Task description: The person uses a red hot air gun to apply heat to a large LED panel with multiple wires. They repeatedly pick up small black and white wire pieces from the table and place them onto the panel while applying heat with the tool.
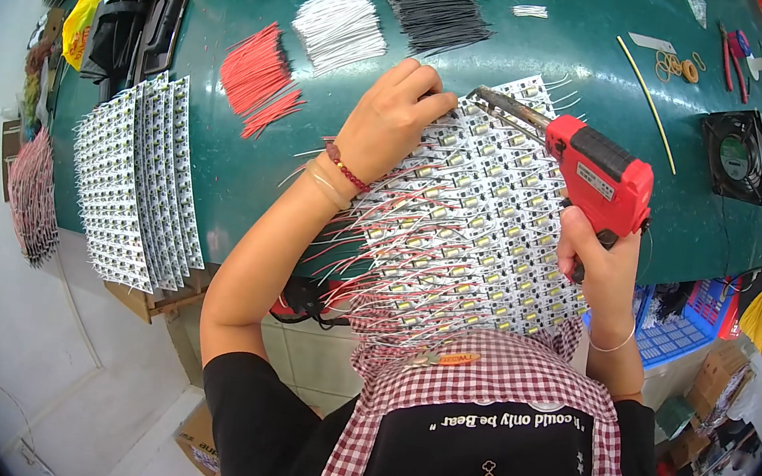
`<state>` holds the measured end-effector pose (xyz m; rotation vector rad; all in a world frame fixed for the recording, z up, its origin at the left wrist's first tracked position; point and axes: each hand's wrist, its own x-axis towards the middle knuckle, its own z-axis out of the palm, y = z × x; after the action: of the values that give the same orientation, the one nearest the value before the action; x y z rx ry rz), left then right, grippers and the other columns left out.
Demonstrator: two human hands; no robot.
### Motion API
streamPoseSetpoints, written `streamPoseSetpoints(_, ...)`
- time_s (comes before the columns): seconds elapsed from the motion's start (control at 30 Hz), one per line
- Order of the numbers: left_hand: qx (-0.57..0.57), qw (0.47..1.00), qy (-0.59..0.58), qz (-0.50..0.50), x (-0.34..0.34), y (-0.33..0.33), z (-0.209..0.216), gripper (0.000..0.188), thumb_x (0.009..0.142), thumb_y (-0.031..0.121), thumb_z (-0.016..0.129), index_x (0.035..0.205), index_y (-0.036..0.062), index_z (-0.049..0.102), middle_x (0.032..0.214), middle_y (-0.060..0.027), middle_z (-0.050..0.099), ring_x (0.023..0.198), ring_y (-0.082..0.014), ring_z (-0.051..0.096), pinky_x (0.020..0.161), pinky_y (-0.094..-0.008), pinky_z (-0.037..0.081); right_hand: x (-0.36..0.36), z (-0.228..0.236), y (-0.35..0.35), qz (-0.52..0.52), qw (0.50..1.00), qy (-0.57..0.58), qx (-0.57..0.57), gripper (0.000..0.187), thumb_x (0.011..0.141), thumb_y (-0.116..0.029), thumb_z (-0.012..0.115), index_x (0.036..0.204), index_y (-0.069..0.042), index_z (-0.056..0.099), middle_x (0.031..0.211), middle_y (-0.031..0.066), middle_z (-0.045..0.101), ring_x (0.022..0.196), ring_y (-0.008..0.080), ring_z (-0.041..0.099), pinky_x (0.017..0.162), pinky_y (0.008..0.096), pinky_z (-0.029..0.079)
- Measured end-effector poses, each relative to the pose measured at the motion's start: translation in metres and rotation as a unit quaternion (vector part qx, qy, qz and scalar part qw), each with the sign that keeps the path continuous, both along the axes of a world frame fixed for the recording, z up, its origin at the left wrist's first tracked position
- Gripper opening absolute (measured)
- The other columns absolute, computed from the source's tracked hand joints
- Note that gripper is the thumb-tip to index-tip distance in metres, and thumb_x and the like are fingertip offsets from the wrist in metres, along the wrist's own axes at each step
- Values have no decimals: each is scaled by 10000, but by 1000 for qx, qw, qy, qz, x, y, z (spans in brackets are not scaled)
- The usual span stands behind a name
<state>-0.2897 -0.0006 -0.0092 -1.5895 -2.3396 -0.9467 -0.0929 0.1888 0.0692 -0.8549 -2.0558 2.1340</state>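
Observation:
My right hand (606, 268) grips a red and black soldering gun (611, 186) by its handle. Its metal tip reaches left to the far edge of a white circuit board panel (522, 204), close to the fingertips of my left hand (395, 113). Those fingers are pinched together over the panel's far left corner; what they hold is too small to make out. Rows of small LED modules cover the panel, and red and white wires (396, 269) stick out along its left side. The panel's near edge lies against my checked apron.
Bundles of red wires (257, 70), white wires (340, 25) and black wires (434, 6) lie on the green table (559, 54). More panels (123, 185) overlap at the left. A black fan (738, 155), pliers (733, 61) and a thin yellowish stick (647, 105) are at the right.

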Motion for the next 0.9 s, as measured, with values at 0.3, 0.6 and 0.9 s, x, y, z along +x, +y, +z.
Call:
streamPoseSetpoints(0.3,7,1000,3,1,0,1,0,280,669,-90,580,901,47,657,841,-66,540,789,-246,520,690,-345,463,0,-3,0,26,1000,-2,13,166,867,-155,690,887,-17,600,538,-23,520,409,44,466,386,206,354)
streamPoseSetpoints(0.6,11,1000,6,0,0,2,-1,267,672,-87,579,896,39,652,841,-70,539,791,-248,523,686,-347,467,1,-4,-2,28,999,-6,20,166,862,-148,697,879,-18,596,560,-16,533,419,45,476,386,204,352)
streamPoseSetpoints(0.9,6,1000,20,0,0,2,1,263,666,-84,578,883,46,650,836,-66,540,790,-252,517,690,-348,458,4,0,3,-7,999,26,-21,187,886,-189,675,905,-29,579,527,-12,523,402,60,477,368,207,338)
